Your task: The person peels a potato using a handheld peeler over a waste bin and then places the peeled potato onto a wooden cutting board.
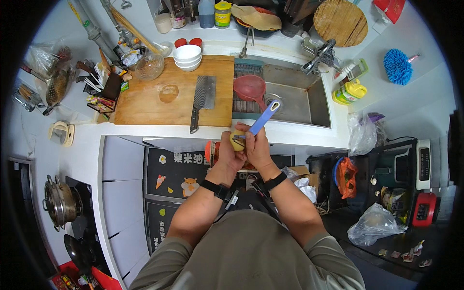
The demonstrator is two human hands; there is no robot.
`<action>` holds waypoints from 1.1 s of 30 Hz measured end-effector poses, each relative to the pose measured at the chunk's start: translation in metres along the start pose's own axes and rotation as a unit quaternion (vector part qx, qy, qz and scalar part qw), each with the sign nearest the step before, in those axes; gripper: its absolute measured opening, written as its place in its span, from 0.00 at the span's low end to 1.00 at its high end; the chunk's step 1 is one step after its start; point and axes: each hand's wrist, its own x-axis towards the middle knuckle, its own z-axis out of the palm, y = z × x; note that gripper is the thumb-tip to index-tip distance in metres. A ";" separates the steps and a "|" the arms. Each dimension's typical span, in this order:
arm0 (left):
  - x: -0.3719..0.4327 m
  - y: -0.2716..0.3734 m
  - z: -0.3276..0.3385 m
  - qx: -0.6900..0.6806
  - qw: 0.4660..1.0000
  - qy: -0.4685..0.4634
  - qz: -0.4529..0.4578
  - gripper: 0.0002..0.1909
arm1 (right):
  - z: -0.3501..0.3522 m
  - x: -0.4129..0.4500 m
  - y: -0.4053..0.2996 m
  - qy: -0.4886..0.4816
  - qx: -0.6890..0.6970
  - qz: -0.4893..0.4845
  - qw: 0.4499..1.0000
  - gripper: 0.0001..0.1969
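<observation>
My left hand (229,154) holds a pale yellow peeled potato (237,141), just in front of the counter's edge. My right hand (259,146) grips a peeler with a blue-purple handle (264,117), its head against the potato. Below both hands, partly hidden by them, is a bin with an orange-red bag at its rim (209,152). A cleaver (204,96) with a black handle lies on the wooden cutting board (145,108), beside a wet patch. Stacked white bowls (187,58) and a clear glass bowl (149,67) stand towards the back of the board.
Right of the board is a steel sink (290,94) with a red plastic ladle (250,88) over its drying rack. A yellow bottle (349,92) stands at the sink's right. Knives and chopsticks fill a black holder (110,87) on the left. A pot (61,204) sits by the stove.
</observation>
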 end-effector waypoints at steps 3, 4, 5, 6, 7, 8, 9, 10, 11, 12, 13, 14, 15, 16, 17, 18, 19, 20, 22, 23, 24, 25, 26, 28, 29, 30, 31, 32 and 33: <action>-0.015 -0.002 0.018 0.009 0.999 0.037 -0.004 0.23 | -0.005 0.001 0.010 0.015 0.004 0.074 0.997 0.08; -0.019 -0.002 0.022 0.028 0.999 0.041 -0.010 0.23 | -0.006 0.000 0.016 0.028 -0.011 0.058 0.998 0.08; -0.016 -0.003 0.020 0.026 0.999 0.041 -0.009 0.23 | -0.007 -0.001 0.022 0.040 -0.026 0.042 0.998 0.08; -0.013 0.000 0.015 0.025 0.998 0.051 -0.008 0.22 | -0.002 -0.001 0.025 0.043 -0.020 0.041 0.998 0.08; -0.010 0.003 0.010 0.025 0.998 0.061 -0.008 0.22 | 0.003 -0.002 0.028 0.039 -0.016 0.041 0.998 0.08; -0.008 0.006 0.004 0.023 0.998 0.064 -0.004 0.22 | 0.008 -0.003 0.031 0.049 -0.030 0.043 0.997 0.09; -0.007 0.007 -0.003 0.035 0.997 0.068 -0.017 0.22 | 0.011 -0.005 0.032 0.060 -0.047 0.047 0.996 0.09; -0.005 0.008 -0.010 0.047 0.996 0.072 -0.031 0.22 | 0.015 -0.007 0.034 0.064 -0.014 0.034 0.997 0.10; -0.004 0.011 -0.018 0.044 0.996 0.076 -0.030 0.22 | 0.017 -0.006 0.036 0.062 -0.012 0.037 0.997 0.10; -0.004 0.015 -0.024 0.061 0.995 0.043 -0.060 0.22 | 0.017 -0.006 0.040 0.093 0.026 0.087 0.991 0.10; -0.003 0.017 -0.028 0.077 0.993 0.010 -0.089 0.23 | 0.016 -0.005 0.043 0.125 0.064 0.137 0.981 0.11; 0.000 0.014 -0.029 0.077 0.993 0.012 -0.090 0.23 | 0.013 -0.006 0.050 0.109 0.076 0.135 0.982 0.12; 0.000 0.011 -0.021 0.063 0.992 0.068 -0.086 0.24 | 0.013 -0.004 0.050 0.109 0.076 0.136 0.982 0.12; 0.000 0.010 -0.016 0.050 0.988 0.123 -0.082 0.25 | 0.014 -0.002 0.049 0.109 0.164 0.142 0.970 0.15; 0.004 0.010 -0.025 0.051 0.987 0.125 -0.084 0.25 | 0.014 -0.001 0.048 0.107 0.251 0.146 0.951 0.18; 0.008 0.016 -0.042 0.039 0.993 0.062 -0.090 0.26 | 0.016 0.001 0.039 0.103 0.257 0.142 0.950 0.18; 0.009 0.020 -0.047 0.026 0.995 0.000 -0.099 0.27 | 0.014 -0.002 0.034 0.063 0.190 0.132 0.971 0.18; 0.011 0.021 -0.049 0.026 0.995 0.001 -0.095 0.27 | 0.015 -0.003 0.030 0.022 0.124 0.119 0.985 0.19; 0.010 0.013 -0.023 -0.015 0.996 0.031 -0.086 0.30 | 0.013 -0.004 0.035 0.018 0.089 0.067 0.994 0.20; 0.004 0.009 -0.011 -0.014 0.995 0.031 -0.090 0.30 | 0.012 -0.005 0.039 0.009 0.058 0.015 0.998 0.21; -0.008 0.009 0.006 -0.012 0.996 0.026 -0.089 0.30 | 0.008 -0.006 0.037 0.012 0.042 0.046 0.998 0.20; -0.014 0.010 0.015 -0.011 0.996 0.023 -0.084 0.30 | 0.008 -0.005 0.036 0.012 0.044 0.045 0.998 0.20; -0.014 0.007 0.016 -0.009 0.996 0.023 -0.083 0.30 | 0.009 -0.004 0.035 0.038 0.055 0.062 0.996 0.19; -0.012 0.002 0.012 -0.035 0.996 0.023 -0.079 0.31 | 0.008 0.000 0.036 0.076 0.037 0.066 0.994 0.17; -0.009 0.000 0.004 -0.034 0.996 0.024 -0.078 0.31 | 0.010 0.000 0.036 0.076 0.039 0.066 0.994 0.17; -0.003 -0.001 -0.007 -0.030 0.996 -0.011 -0.083 0.34 | 0.010 0.001 0.036 0.088 0.030 0.067 0.993 0.17; 0.001 -0.003 -0.015 -0.027 0.995 -0.046 -0.090 0.36 | 0.010 0.001 0.038 0.100 0.020 0.069 0.992 0.16; 0.005 -0.005 -0.022 -0.026 0.995 -0.047 -0.090 0.36 | 0.011 0.001 0.039 0.101 0.020 0.068 0.992 0.16; 0.008 -0.009 -0.027 -0.025 0.995 -0.034 -0.094 0.36 | 0.012 -0.002 0.047 0.111 0.046 0.079 0.990 0.16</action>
